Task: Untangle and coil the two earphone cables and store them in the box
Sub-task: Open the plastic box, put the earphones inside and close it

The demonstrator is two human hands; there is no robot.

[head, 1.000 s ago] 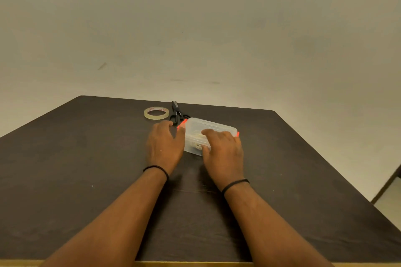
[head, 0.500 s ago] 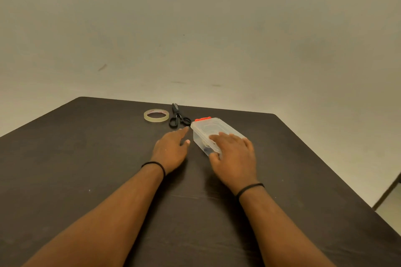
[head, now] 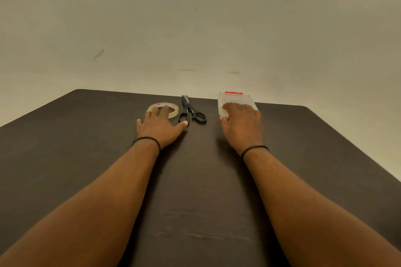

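Clear box at table's far edge

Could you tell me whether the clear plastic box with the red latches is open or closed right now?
It looks closed: the clear plastic box with red latches lies flat, lid down, under the right hand's fingers. Whether it is latched, cannot tell.
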